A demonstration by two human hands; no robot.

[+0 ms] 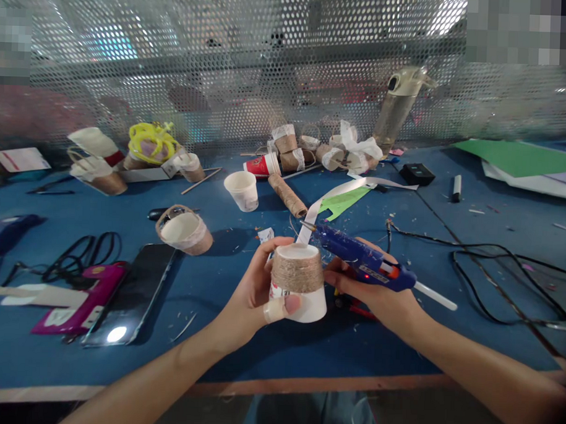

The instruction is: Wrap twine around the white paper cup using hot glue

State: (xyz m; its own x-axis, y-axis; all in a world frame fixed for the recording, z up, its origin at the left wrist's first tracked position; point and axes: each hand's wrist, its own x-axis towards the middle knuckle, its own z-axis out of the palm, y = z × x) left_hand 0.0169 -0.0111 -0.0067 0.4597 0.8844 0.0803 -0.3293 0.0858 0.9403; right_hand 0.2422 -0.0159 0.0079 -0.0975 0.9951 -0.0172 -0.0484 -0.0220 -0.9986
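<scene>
The left hand (254, 297) holds an upturned paper cup (299, 280) just above the blue surface (213, 358). Its fingers (273, 245) curl round the cup's twine-wrapped band, and the taped thumb presses the bare white wall below it. The right hand (377, 296) is closed around the body of a blue glue gun (360, 258), fingers wrapped tight. The gun's nozzle sits at the cup's upper rim, where a white strip (330, 198) rises from it.

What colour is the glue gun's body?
The glue gun is blue with an orange patch, held in the right hand; head view shows it best.
</scene>
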